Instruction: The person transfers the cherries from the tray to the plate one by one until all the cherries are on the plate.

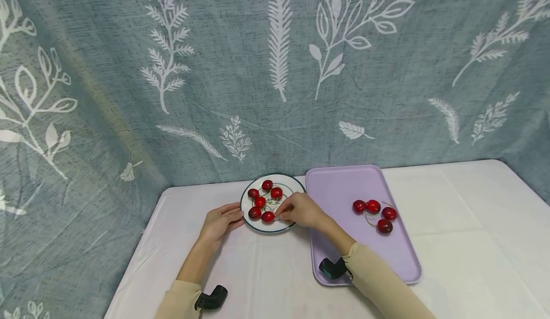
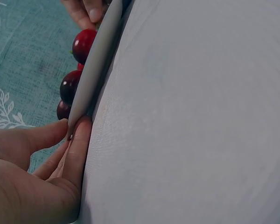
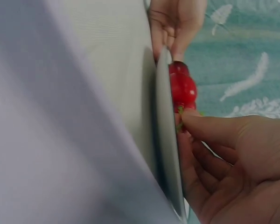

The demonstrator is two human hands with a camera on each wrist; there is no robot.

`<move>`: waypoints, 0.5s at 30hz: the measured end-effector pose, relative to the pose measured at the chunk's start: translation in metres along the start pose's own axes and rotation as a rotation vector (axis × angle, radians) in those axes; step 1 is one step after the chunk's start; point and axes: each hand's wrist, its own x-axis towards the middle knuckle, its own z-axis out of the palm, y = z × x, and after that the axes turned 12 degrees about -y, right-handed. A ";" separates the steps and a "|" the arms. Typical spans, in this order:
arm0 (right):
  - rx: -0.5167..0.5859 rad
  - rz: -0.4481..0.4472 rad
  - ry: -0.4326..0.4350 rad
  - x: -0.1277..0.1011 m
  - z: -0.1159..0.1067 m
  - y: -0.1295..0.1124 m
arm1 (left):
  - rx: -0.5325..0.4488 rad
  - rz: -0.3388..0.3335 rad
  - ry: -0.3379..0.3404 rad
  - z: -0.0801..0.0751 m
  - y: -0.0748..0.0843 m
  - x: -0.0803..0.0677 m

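A round white plate (image 1: pixel 283 225) with a dark rim carries several red cherries (image 1: pixel 259 202), some with green stems. My left hand (image 1: pixel 216 224) grips the plate's left edge. In the left wrist view the thumb (image 2: pixel 49 133) lies on the rim and the fingers reach under it. Over the plate's right half, my right hand (image 1: pixel 301 210) pinches a cherry stem between thumb and forefinger. The cherry (image 1: pixel 268 217) beside those fingertips sits low on the plate. Seen from the right wrist, the green stem (image 3: pixel 180 116) shows right at the thumb tip.
Right of the plate lies a lilac tray (image 1: pixel 335 185) with several more cherries (image 1: pixel 373 207) on its right side. Both stand on a white-covered table (image 1: pixel 455 233). A teal leaf-patterned curtain (image 1: pixel 240 70) hangs behind. My right forearm crosses the tray.
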 end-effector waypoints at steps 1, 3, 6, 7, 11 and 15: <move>-0.012 -0.002 0.005 0.001 0.001 0.000 | 0.000 0.001 0.000 0.000 0.000 0.000; -0.023 -0.001 0.018 0.002 0.003 -0.001 | 0.001 0.005 -0.002 0.000 -0.001 0.000; -0.020 -0.004 0.031 0.003 0.005 -0.001 | 0.004 0.003 0.005 0.001 0.000 -0.001; -0.017 -0.003 0.034 0.003 0.005 0.000 | 0.005 0.001 0.007 0.001 0.000 -0.002; 0.000 -0.002 0.050 0.001 0.005 0.000 | 0.003 -0.006 0.011 0.001 0.000 -0.002; 0.011 -0.010 0.074 -0.004 0.003 -0.002 | 0.000 -0.012 0.014 0.000 0.000 -0.003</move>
